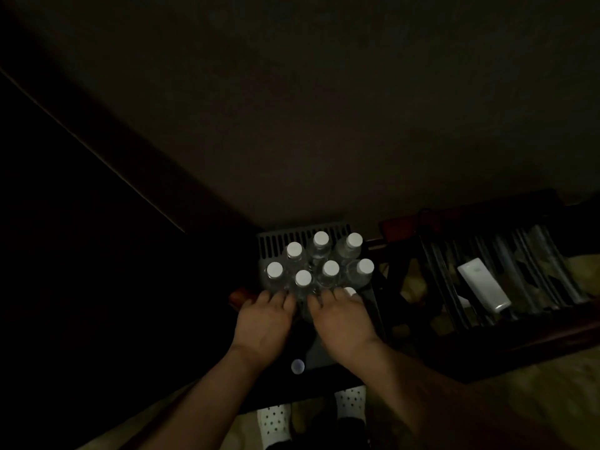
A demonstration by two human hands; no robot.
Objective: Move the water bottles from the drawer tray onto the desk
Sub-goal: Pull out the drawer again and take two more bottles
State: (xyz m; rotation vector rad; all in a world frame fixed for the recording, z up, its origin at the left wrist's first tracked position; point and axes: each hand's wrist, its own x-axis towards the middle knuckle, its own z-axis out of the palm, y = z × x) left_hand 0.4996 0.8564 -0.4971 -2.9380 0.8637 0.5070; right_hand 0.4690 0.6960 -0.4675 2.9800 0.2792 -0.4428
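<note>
Dim lighting leaves most of the scene dark; a broad, bare desk surface (324, 125) fills the upper field, with its left edge marked by a thin pale diagonal line. Below the desk's near edge, a dark slatted drawer tray (302, 237) is seen from above. Clear water bottles (330, 268) with white caps are grouped upright in the tray, packed close together; seven caps are fully visible and an eighth (350, 291) is partly hidden by the right hand. Little free room is left between the bottles, while the tray's near part is open apart from a single pale round cap (297, 366) near its front edge. The left hand (264, 323) and right hand (341, 319) are laid side by side at the nearest row, fingers bent downward over the bottles; whether a bottle is actually gripped cannot be told. To the right, a dark slatted rack (500, 267) holds a white tube-like container (483, 289). White dotted footwear (274, 423) is seen at the lower edge. No writing or label can be read.
</note>
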